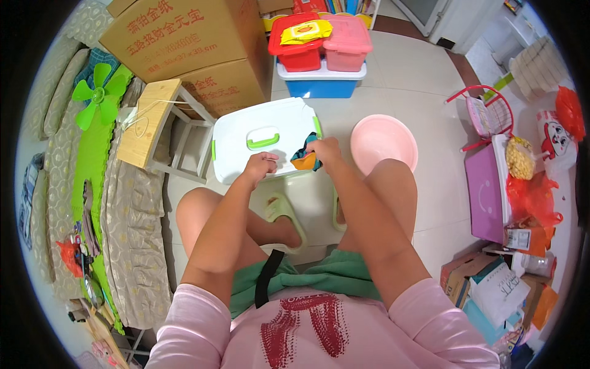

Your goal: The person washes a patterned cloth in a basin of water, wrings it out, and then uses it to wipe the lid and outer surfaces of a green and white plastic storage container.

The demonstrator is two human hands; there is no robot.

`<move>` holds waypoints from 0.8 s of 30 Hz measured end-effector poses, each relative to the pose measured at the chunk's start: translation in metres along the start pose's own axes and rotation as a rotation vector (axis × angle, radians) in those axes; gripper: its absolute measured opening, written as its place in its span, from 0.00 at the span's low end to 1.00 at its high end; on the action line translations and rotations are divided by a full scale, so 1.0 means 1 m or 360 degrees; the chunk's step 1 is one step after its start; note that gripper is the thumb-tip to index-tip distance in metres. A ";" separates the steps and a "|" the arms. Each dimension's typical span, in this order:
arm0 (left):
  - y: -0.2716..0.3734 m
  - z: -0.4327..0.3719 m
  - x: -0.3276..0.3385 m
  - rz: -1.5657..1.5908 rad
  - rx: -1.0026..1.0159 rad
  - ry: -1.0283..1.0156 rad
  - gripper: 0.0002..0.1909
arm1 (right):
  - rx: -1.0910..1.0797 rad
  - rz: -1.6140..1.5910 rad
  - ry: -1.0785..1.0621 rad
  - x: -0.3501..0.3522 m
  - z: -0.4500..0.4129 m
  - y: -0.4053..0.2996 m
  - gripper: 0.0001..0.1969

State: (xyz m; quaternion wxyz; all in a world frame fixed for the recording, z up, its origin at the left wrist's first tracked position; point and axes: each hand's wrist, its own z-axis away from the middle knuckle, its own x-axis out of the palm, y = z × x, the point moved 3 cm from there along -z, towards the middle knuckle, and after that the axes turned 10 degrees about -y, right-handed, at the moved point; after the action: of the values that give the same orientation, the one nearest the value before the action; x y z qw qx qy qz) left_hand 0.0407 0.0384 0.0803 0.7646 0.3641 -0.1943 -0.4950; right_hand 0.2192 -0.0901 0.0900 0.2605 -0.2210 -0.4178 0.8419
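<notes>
My right hand point(324, 152) is shut on a small teal and orange cloth point(308, 154), which hangs bunched from the fingers. Below it is the right side of a white storage-box lid point(235, 124) with a green carrying handle point(263, 141) and green side clips. My left hand point(261, 169) is over the lid's front edge, fingers loosely bent and a gap beside the thumb; I see nothing in it. To the right of the cloth, a pink plastic basin point(380, 140) stands on the floor, partly hidden by my right knee.
Stacked cardboard cartons point(198, 41) and a wooden-topped stool point(150, 122) stand to the left. Behind the lid are a red bin point(295, 55) and a pink bin point(348, 46) on a blue box point(320, 87). A purple bin point(484, 193) and a red-framed chair point(488, 113) are at right.
</notes>
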 end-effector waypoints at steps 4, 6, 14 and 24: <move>-0.032 0.001 -0.012 0.0078 -0.0198 0.0088 0.15 | 0.0111 -0.0447 -0.0217 0.033 -0.009 0.018 0.13; -0.059 -0.009 -0.010 0.0198 -0.0297 0.0051 0.14 | 0.0166 -0.0361 -0.0239 0.038 -0.019 0.040 0.12; -0.119 -0.030 -0.003 0.0551 -0.0345 0.0211 0.18 | 0.0377 -0.0481 -0.0232 0.077 -0.031 0.094 0.07; -0.138 -0.053 0.010 0.1602 -0.0269 0.0340 0.18 | 0.0569 -0.0842 -0.0290 0.103 -0.048 0.132 0.08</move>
State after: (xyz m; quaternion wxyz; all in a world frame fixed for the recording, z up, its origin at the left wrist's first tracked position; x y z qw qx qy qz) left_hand -0.0055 0.0152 -0.0588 0.9503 0.2110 -0.2256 -0.0401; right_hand 0.1352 -0.0657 -0.0600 0.4664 0.0205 -0.3279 0.8213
